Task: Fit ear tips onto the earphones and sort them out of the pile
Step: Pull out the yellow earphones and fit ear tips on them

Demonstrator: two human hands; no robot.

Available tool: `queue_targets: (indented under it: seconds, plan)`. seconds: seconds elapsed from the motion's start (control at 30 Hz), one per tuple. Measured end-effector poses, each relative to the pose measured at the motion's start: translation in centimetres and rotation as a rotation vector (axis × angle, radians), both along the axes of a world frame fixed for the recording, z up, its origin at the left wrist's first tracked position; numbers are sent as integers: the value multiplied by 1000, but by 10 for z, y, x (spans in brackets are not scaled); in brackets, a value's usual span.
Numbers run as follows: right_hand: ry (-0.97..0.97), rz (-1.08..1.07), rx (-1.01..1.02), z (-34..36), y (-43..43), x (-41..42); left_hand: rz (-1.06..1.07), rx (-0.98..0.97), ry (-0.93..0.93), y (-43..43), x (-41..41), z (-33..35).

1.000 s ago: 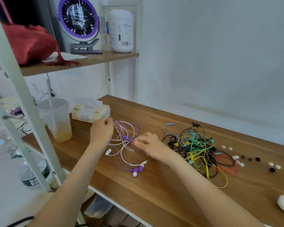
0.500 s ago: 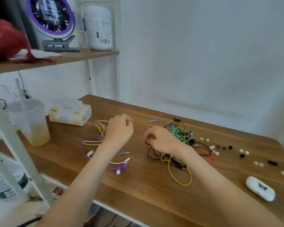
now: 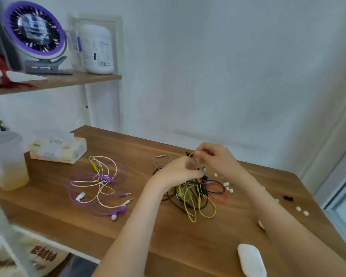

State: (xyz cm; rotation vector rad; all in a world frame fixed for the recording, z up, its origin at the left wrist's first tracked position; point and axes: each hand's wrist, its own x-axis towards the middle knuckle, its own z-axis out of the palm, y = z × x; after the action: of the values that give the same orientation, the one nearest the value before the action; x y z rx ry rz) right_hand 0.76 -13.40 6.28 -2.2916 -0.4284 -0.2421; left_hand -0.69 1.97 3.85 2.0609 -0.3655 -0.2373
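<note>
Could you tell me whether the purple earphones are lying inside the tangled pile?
No, the purple earphones lie on the table with a cream pair, well to the left of the tangled pile.

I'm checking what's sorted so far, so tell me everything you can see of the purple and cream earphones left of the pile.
The purple and cream earphones lie on the wooden desk in loose, intertwined loops of thin cable. A purple earbud with a pale tip lies nearest, a white earbud leftward, two jack plugs pointing right. The left hand and right hand grip the tangled pile, not these.
</note>
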Motion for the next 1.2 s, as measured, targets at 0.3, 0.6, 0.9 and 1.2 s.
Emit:
queue_targets:
  seconds: [0.3,0.6,0.9,1.2]
  plan:
    - [-58,64,397,29,-26,-16,-11,-114,-179,-48,-3,29]
    - [381,489,379,-19,-28,-36,115,-746,-63,-49,-14,61]
    - [412,241,75,-38,-47,-36,-98,-698,139,4,-19,76]
    - [27,-232,-74,-30,-75,-20,30,204,51,17,-27,51]
